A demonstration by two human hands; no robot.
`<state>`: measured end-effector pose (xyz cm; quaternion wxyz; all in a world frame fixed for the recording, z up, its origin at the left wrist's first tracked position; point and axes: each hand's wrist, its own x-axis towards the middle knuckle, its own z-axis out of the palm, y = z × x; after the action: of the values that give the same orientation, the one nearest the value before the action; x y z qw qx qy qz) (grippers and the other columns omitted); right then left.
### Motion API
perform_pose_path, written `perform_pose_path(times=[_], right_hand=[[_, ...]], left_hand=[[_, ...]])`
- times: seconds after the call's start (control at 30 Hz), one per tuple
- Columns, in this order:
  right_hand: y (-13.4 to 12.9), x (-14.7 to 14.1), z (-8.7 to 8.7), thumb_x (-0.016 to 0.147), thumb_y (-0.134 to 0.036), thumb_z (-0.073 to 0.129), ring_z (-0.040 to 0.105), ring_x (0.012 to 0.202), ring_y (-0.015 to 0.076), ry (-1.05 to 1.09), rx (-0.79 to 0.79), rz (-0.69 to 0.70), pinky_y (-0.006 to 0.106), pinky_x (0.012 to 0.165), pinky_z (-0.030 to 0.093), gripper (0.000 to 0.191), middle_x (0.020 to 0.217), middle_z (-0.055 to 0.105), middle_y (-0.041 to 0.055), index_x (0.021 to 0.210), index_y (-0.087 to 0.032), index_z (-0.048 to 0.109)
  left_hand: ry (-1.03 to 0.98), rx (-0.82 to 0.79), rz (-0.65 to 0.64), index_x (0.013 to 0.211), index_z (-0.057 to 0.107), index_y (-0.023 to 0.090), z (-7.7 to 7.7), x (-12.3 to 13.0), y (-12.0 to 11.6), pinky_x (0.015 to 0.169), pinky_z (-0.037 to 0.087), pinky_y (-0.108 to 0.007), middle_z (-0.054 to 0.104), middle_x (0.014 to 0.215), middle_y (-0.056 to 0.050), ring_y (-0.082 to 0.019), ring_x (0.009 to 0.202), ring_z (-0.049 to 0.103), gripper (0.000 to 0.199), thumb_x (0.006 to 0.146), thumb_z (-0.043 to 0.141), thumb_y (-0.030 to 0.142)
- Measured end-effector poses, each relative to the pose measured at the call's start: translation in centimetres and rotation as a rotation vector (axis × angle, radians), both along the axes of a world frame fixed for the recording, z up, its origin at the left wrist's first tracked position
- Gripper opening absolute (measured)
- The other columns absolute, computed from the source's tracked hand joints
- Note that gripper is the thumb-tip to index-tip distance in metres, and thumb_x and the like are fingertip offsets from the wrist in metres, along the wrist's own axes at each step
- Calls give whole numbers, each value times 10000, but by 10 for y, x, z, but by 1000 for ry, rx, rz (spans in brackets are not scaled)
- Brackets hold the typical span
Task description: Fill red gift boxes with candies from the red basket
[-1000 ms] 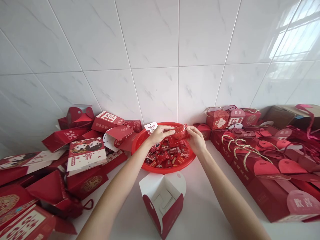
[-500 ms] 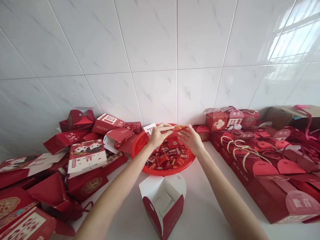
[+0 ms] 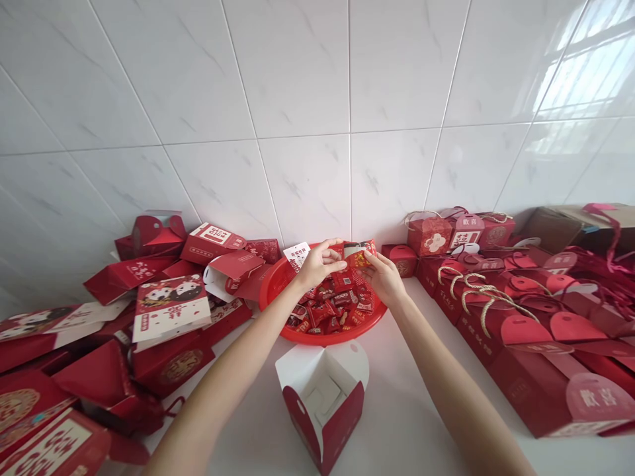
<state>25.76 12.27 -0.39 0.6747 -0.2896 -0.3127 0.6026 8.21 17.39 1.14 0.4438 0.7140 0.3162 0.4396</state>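
Holding a small printed packet (image 3: 358, 254) over a basket of wrapped sweets

Nearest, centre: open box (image 3: 342, 423), white inside, dark red outside, upright on white tabletop (image 3: 397, 403), flaps up. Near left: messy heap of red boxes (image 3: 169, 360), many tilted or overlapping, one with a panda print. Near right: packed rows of red boxes (image 3: 536, 390) running toward the wall, some with rope handles.

Just beyond open box: red basket (image 3: 325, 338), round, with wrapped sweets (image 3: 342, 301) inside, mostly red. Packet is above the basket's far part, between the hands. Right hand (image 3: 384, 274): thumb and fingers pinching packet at its right side. Left hand (image 3: 317, 264): thumb and forefinger tips at packet's left end, other fingers bent; can't tell if they grip it.

Behind left hand: white printed card (image 3: 296, 254) at basket's far left rim. Small red box (image 3: 401, 260) just right of basket. Far right: brown carton (image 3: 555, 228), pink ribbon on it. Farthest: pale tiled wall (image 3: 307, 86), window reflection upper right.
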Motion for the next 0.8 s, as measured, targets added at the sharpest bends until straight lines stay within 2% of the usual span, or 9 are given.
perform_pose_path(times=[0.1,0.17,0.27,0.33,0.4,0.5,0.6,0.8], right_hand=[[2,0,-2,587,-330,915,676,661,118,47,-2,-55,191,581,525,285,760,753,-5,751,-191,727],[4,1,-2,616,-311,891,675,668,114,87,-4,-89,188,590,532,241,753,749,-16,745,-197,722],[8,3,-2,663,-280,839,684,690,122,145,-14,-134,203,626,561,163,750,749,-27,735,-213,709],[9,3,-2,682,-267,808,701,721,148,166,-21,-135,236,659,587,128,767,759,-11,739,-211,707],[9,3,-3,690,-259,791,715,747,177,171,-29,-119,279,692,610,116,786,768,13,748,-199,712],[7,2,-2,688,-240,800,719,739,186,177,-50,-137,303,698,622,118,773,768,14,761,-195,718],[6,2,-2,694,-234,809,716,722,176,198,-67,-191,290,667,621,121,758,766,0,778,-205,726],[8,1,-2,745,-250,773,714,708,175,206,-96,-230,269,615,609,78,734,764,10,755,-193,720]], left_hand=[[21,-39,-64,1242,515,195,0,1,-1,714,557,-276,632,784,51,-142,697,697,658,681,841,304],[91,-17,-68,1228,488,197,-2,1,0,712,565,-283,656,833,27,-154,721,713,560,756,772,294],[362,81,22,1181,521,184,-5,0,4,783,574,-309,709,973,-48,-178,849,730,333,863,610,222],[535,127,64,1056,607,170,-8,-3,9,852,556,-315,729,1023,-76,-195,945,715,210,847,582,161],[653,122,36,915,677,169,-12,-4,13,858,542,-303,753,993,-73,-211,960,706,139,802,608,130],[843,105,-34,841,744,187,-19,-2,19,764,530,-264,776,883,-45,-202,847,708,180,740,628,95],[981,97,-55,882,778,199,-22,6,28,693,507,-241,783,865,-39,-191,790,703,291,703,600,55],[1078,105,-113,901,784,198,-18,17,38,621,476,-219,786,909,-27,-181,788,706,275,728,605,81]])
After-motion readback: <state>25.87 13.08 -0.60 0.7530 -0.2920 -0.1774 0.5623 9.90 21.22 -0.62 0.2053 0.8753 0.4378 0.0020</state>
